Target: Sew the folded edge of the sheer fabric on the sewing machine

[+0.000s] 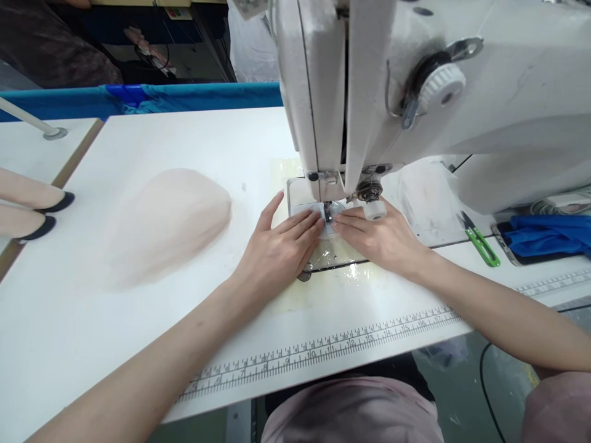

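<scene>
In the head view my left hand [284, 249] lies flat on the metal plate of a sewing machine [321, 111], fingers stretched out and thumb apart. From the other side my right hand [381, 237] rests with its fingers extended, partly behind the machine's thread tension knob. The fingertips of both hands come close to the presser foot [328, 212], one hand on each side. A small pale, thin piece [327, 230] shows under and between the fingertips; whether it is cloth or film I cannot tell. Neither hand is closed round anything.
Green-handled thread snips [482, 241] lie at the right, beside a phone [510, 246] under blue cloth [551, 234]. A printed ruler [318, 354] runs along the front edge. Two beige pieces with black tips [34, 209] lie far left, near a white rod [30, 117].
</scene>
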`<state>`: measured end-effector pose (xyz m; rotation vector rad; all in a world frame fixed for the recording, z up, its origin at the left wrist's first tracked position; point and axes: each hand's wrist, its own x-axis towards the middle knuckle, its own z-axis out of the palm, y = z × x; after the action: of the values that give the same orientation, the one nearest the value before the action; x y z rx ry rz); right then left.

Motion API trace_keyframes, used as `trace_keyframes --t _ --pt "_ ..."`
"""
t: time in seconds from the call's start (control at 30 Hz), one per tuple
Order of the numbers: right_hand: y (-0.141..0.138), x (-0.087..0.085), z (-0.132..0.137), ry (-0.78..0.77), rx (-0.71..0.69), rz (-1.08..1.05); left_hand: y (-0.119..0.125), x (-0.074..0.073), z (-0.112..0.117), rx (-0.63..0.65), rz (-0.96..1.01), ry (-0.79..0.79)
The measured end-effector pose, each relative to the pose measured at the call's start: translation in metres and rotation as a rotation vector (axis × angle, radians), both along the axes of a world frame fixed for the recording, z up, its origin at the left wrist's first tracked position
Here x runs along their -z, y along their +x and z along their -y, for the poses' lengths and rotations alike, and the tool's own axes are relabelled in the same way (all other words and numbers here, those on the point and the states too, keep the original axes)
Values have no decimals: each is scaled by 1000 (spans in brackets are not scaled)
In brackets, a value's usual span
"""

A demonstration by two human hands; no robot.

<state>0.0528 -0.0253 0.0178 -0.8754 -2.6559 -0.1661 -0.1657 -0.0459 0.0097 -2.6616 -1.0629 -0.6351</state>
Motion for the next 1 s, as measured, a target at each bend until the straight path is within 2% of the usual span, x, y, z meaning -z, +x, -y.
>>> trace_keyframes --t 0.1,0.17,0.37,0.5,0.67,0.73,0.9,1.0 --pt "0 0 0 183 -15 61 -1 0 0 -4 -4 -12" --pt "0 0 0 238 -16 59 -1 0 -1 -5 -16 -3" --pt "1 5 -2 326 -24 31 -1 1 -1 -21 -32 31" --pt "1 7 -2 295 -18 3 -1 -3 3 -96 -85 15" --pt "-1 1 3 369 28 -68 -3 -18 11 -85 -83 211" --pt "-2 -1 8 391 33 -82 -4 -20 10 -69 -49 221" --pt "-8 0 19 265 -29 -101 -7 -13 1 59 -43 14" --pt "-10 0 22 157 19 -54 -8 -8 0 74 -49 -36"
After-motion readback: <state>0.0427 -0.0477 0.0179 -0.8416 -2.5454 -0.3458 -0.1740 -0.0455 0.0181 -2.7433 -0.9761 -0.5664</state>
